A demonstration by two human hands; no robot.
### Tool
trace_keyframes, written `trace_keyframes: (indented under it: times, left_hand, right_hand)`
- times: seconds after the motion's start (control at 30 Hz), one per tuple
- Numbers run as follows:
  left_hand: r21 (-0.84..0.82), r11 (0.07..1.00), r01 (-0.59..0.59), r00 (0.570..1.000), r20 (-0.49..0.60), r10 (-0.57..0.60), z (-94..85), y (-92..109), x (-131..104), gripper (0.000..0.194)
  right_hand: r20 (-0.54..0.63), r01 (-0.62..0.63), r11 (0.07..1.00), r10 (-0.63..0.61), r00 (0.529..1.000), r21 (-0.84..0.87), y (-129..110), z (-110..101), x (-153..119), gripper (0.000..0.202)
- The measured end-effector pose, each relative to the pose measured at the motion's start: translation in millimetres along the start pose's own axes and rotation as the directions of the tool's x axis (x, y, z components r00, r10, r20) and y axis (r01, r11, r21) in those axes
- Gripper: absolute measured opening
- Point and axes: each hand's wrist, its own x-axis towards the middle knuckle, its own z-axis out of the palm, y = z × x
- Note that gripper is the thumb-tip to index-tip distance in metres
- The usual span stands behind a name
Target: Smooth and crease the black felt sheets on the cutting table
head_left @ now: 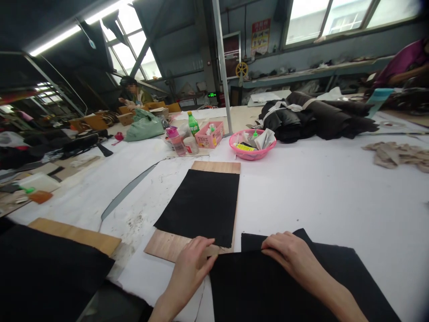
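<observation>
My left hand [192, 264] is closed with thumb and fingers at the upper left corner of a black fabric-like sheet [248, 286]. A small tan patch shows between the thumb and forefinger; I cannot make out what it is. Along the same sheet's top edge, my right hand [290, 250] pinches it. More black pieces [348, 268] lie beneath and to the right, partly covered. Just beyond my hands, another black sheet [204, 205] rests flat on a wooden board [164, 243], whose ends stick out at top and bottom.
On the left, a black sheet [47, 273] covers most of another board [77, 235]. A pink basket [251, 154], a pink box [210, 136], a green bottle [192, 123] and dark fabric rolls [331, 118] stand farther back on the white table surface [318, 188]. A person [136, 94] sits beyond.
</observation>
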Motion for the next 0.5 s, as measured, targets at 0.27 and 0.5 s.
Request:
trace_keyframes:
  times: [0.27, 0.5]
  left_hand:
    - [-0.113, 0.982, -0.154, 0.976, 0.140, 0.169, 33.7, 50.9, 41.0, 0.014]
    - [-0.272, 0.962, -0.001, 0.983, 0.175, 0.050, 29.2, 42.6, 28.8, 0.015]
  right_hand:
    - [-0.024, 0.028, 0.999, -0.029, 0.999, -0.032, -7.3, -10.3, -5.9, 0.010]
    - [-0.059, 0.021, 0.999, -0.019, 0.998, 0.034, -6.0, -11.6, -17.1, 0.013]
